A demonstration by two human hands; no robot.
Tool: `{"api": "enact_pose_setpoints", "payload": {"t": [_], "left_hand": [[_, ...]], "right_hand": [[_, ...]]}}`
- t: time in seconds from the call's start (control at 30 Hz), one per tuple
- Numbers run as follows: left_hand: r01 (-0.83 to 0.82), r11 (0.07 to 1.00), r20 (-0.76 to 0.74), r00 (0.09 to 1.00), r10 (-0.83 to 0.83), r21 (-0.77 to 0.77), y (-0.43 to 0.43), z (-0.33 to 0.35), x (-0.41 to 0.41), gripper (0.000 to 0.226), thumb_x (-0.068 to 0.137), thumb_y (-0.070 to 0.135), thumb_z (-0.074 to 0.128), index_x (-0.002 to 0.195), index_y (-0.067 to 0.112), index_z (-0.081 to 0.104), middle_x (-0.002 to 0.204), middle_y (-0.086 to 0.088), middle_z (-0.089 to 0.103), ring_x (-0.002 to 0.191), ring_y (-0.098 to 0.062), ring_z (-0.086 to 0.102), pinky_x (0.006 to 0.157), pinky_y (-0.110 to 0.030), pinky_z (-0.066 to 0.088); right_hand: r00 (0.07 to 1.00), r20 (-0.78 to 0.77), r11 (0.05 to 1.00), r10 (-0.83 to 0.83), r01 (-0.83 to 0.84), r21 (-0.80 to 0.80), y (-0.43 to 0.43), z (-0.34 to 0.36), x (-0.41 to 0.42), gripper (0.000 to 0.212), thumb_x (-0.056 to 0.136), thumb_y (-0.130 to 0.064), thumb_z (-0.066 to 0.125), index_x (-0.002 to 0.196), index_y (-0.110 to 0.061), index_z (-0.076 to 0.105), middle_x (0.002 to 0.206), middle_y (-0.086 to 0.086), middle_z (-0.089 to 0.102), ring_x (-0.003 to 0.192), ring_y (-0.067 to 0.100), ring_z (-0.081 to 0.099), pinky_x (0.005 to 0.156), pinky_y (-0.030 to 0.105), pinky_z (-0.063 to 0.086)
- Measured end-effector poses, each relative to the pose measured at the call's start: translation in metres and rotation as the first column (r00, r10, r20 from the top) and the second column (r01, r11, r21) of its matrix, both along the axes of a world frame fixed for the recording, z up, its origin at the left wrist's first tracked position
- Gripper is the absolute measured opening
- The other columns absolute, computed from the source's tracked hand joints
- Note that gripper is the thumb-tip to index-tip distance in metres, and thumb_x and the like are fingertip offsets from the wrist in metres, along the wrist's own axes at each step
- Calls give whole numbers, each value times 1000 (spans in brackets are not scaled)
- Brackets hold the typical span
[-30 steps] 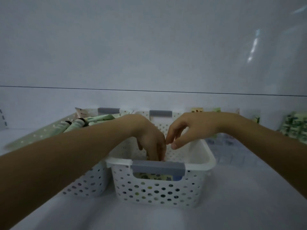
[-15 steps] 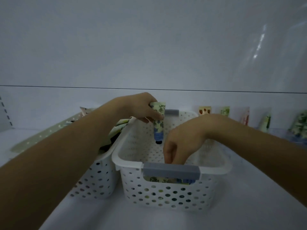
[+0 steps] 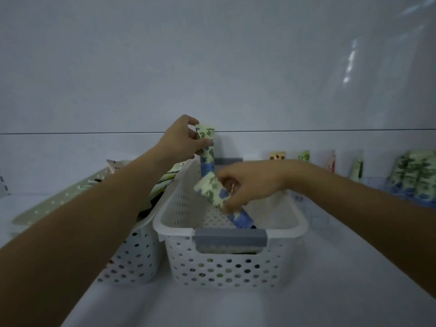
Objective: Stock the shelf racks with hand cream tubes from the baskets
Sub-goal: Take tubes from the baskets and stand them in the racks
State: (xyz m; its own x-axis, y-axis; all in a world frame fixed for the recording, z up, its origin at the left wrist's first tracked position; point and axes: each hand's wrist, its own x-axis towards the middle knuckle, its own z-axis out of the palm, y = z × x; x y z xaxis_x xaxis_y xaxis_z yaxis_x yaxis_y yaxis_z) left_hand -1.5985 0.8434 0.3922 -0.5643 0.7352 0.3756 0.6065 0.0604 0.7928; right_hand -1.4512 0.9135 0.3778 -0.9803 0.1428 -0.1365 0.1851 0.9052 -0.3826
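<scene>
Left hand (image 3: 181, 140), raised above the white perforated basket (image 3: 231, 267), pinches the upper end of an upright floral hand cream tube (image 3: 207, 151) between fingers and thumb. Right hand (image 3: 250, 185), lower and nearer, curls its fingers round a second floral tube (image 3: 215, 193), tilted with its blue end dipping inside that basket. A neighbouring basket (image 3: 134, 256) with more tubes sits just beside it on the left; both stand on a white shelf (image 3: 354, 279) before a plain white back panel (image 3: 212, 67), with further tubes (image 3: 415, 178) standing at right.
</scene>
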Motion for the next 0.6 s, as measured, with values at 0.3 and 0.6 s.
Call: {"api": "enact_pose_setpoints", "payload": {"t": [0.3,0.6], "left_hand": [[7,995,-34,999,-4,100,2,23,24,49,81,16,70,122,14,45,78,-4,60,69,-20,58,82,-43,52],[182,976,-91,981,-172,118,38,53,109,21,84,13,66,100,15,53,80,-6,61,70,-18,57,70,-31,53]], "right_hand": [[748,-532,852,-396,84,-516,26,25,51,13,83,-28,65,83,-16,60,76,-3,64,72,11,59,72,30,51],[592,-591,773,-549,91,-627,55,33,122,36,87,-16,62,119,-11,48,88,4,68,71,12,67,72,30,57]]}}
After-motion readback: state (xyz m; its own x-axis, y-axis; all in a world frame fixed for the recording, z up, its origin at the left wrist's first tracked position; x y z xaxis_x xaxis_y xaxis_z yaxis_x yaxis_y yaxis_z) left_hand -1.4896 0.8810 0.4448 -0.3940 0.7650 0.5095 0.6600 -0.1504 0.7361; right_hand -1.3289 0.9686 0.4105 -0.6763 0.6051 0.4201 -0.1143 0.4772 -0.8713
